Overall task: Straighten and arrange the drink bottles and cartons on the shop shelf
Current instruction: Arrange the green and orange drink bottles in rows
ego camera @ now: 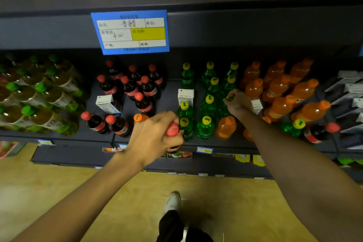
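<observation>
At the shelf (196, 144) front, my left hand (155, 137) grips a cola bottle (172, 129) by its neck; my right hand (238, 102) pinches a green bottle's cap (230, 97). I should lift both straight, clear of neighbours.

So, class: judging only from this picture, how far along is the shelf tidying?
Done: the green-capped tea bottles at far left sit in neat rows. In hand: the left hand grips a red-capped cola bottle; the right hand holds a yellow-capped green bottle. Left: white cartons and an orange bottle stand among other drinks.
</observation>
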Action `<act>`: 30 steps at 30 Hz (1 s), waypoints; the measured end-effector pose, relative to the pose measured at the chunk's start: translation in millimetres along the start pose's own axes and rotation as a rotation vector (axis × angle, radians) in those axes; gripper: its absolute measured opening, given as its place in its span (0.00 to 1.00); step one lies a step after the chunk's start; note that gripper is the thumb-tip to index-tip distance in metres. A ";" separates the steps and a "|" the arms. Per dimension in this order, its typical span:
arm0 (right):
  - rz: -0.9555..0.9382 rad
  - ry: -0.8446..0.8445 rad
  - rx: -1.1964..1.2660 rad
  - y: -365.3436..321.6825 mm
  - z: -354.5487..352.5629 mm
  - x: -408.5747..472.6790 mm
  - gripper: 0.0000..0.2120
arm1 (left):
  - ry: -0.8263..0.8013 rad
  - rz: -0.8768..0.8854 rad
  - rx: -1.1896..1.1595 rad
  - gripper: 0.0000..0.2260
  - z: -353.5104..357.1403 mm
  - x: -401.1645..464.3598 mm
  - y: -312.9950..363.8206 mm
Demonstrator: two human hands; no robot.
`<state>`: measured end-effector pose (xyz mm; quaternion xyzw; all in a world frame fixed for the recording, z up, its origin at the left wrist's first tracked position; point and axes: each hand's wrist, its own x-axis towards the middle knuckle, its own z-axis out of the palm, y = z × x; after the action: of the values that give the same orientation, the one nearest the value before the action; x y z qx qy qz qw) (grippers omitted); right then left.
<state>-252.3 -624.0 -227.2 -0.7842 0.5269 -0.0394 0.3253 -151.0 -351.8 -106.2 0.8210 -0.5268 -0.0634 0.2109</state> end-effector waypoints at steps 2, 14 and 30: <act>0.006 -0.014 -0.023 -0.3 -1.2 -1.1 0.18 | 0.001 -0.009 -0.002 0.10 0.6 -1.1 -2.8; -0.156 0.234 -0.093 -17.8 -21.0 -42.3 0.17 | 0.031 -0.018 0.027 0.13 -20.6 -11.9 -3.4; -0.487 0.218 -0.002 -125.4 17.6 -127.1 0.09 | 0.140 -0.036 0.083 0.18 -121.3 -14.0 -105.6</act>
<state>-200.9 -478.2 -136.1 -0.8794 0.3545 -0.2004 0.2466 -29.0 -267.9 -42.0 0.8407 -0.4982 0.0123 0.2121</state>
